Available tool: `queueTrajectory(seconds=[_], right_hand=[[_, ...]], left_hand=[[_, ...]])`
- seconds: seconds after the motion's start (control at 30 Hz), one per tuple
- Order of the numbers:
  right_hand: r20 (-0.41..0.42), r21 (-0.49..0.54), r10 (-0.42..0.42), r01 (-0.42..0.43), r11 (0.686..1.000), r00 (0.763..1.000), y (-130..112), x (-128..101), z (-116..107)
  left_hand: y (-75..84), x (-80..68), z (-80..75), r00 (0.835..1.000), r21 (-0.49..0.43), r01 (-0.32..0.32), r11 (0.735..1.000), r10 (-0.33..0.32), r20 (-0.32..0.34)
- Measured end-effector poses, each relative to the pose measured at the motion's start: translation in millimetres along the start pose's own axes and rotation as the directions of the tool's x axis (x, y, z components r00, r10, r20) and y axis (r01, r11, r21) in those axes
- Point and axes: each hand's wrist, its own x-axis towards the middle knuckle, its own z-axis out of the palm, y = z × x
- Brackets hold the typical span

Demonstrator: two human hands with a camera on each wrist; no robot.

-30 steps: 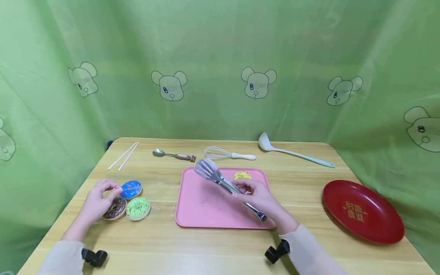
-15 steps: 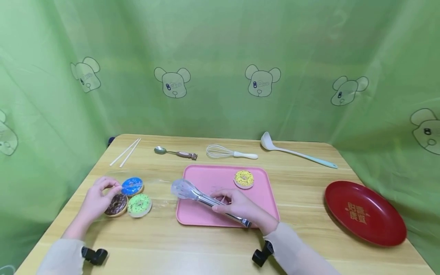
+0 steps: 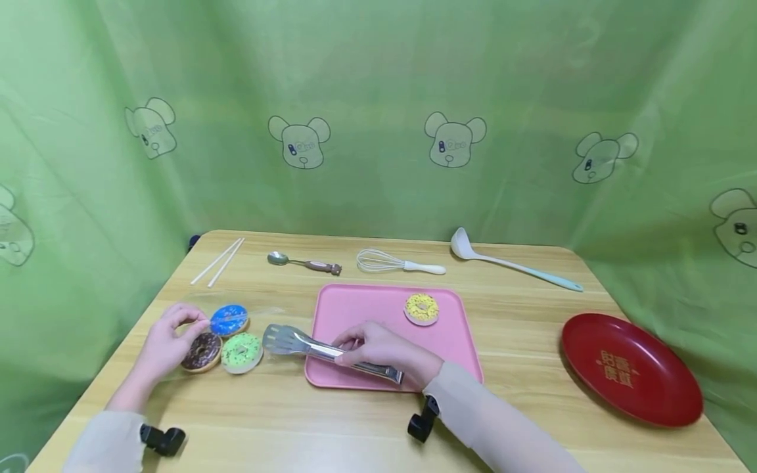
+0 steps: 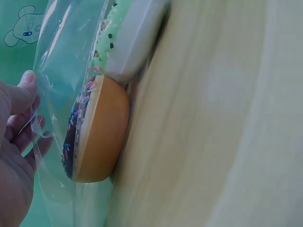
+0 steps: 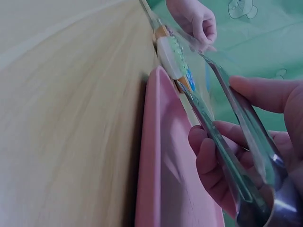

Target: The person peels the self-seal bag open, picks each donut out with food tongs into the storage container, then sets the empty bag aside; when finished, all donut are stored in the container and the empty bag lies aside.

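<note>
Right hand [image 3: 387,348]: my fingers curl round the metal tongs [image 3: 328,349], tips at nine o'clock, just beside the green doughnut [image 3: 241,352]. Left hand [image 3: 168,341]: fingertips pinch a clear plastic bag [image 4: 52,94] over the chocolate doughnut [image 3: 201,351]. Blue doughnut [image 3: 229,319] at twelve of these. Pink tray [image 3: 355,309] under my right hand; yellow doughnut [image 3: 422,308] at its one o'clock corner.

Head view bright, even, diffuse light; soft short shadows under the tongs [image 3: 331,350] and the red plate [image 3: 631,368]. Wide-angle bending at the edges. Wrist views dimmer, tilted, close things soft; glare on the clear plastic bag [image 4: 61,71].
</note>
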Motion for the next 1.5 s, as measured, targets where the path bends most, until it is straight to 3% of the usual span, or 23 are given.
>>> queueTrajectory(seconds=[0.4, 0.6, 0.73, 1.17, 1.5], right_hand=[[0.104, 0.143, 0.064, -0.078, 0.987, 0.993, -10.4, 18.3, 7.0], [0.182, 0.295, 0.101, -0.152, 0.943, 0.978, -14.7, 27.7, 9.9], [0.201, 0.344, 0.132, -0.196, 0.918, 0.971, -16.1, 33.4, 12.5], [0.181, 0.358, 0.125, -0.184, 0.916, 0.976, -9.1, 40.0, 21.3], [0.168, 0.364, 0.086, -0.143, 0.92, 0.982, 0.4, 22.1, 6.9]], left_hand=[[-0.6, 3.7, -0.9, 1.0, 0.006, 0.003, 1.0, -0.003, 0.023], [-0.7, 4.5, -1.1, 1.0, 0.005, -0.006, 1.0, 0.006, 0.03], [-0.5, 4.2, -1.7, 1.0, 0.007, -0.008, 1.0, 0.008, 0.029], [2.5, 1.0, -3.1, 1.0, -0.03, -0.004, 1.0, 0.005, 0.025], [0.7, -1.7, -5.5, 1.0, 0.006, 0.013, 1.0, -0.013, 0.009]])
